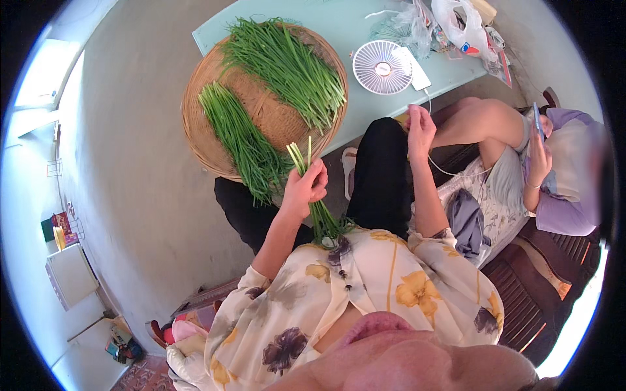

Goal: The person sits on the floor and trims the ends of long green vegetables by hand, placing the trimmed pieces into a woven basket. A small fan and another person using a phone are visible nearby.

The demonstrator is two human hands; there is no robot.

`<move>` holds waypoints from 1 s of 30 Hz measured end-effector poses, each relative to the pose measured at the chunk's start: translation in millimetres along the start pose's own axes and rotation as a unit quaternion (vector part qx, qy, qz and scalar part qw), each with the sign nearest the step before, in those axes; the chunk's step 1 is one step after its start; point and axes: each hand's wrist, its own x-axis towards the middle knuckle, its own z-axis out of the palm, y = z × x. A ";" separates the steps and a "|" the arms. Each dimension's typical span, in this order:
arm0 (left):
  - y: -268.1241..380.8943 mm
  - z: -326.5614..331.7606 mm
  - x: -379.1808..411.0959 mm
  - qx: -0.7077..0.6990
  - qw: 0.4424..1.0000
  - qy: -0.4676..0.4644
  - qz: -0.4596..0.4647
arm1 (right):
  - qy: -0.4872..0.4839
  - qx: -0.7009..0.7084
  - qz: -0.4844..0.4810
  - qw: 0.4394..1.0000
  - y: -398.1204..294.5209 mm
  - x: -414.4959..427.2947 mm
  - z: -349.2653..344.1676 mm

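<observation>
My left hand is closed around a small bunch of garlic chives. Their pale cut ends point up past my fingers, and the green leaves hang towards my shirt. Just beyond this hand, a round woven bamboo basket spans my lap and the table edge. Inside it lie two piles: a large pile of chives on the far right and a smaller pile of chives on the near left. My right hand is beside my right knee, fingers curled; whether it pinches anything is hidden.
On the glass-topped table are a white fan, a white device with a cable, and plastic bags. To my right, a person sits on a wooden bench holding a phone. Grey cloth lies between us.
</observation>
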 end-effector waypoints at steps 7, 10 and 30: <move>-4.4 16.4 -5.6 0.010 1.000 -0.007 0.013 | -0.221 -0.160 -0.203 0.940 -60.7 -22.6 94.8; -2.9 16.2 -7.7 0.020 0.999 -0.014 0.030 | -0.271 -0.217 -0.250 0.904 -57.4 -9.3 127.9; -22.4 -6.9 -13.1 0.002 0.999 0.035 -0.005 | -0.319 -0.413 -0.231 0.821 -44.8 32.4 179.6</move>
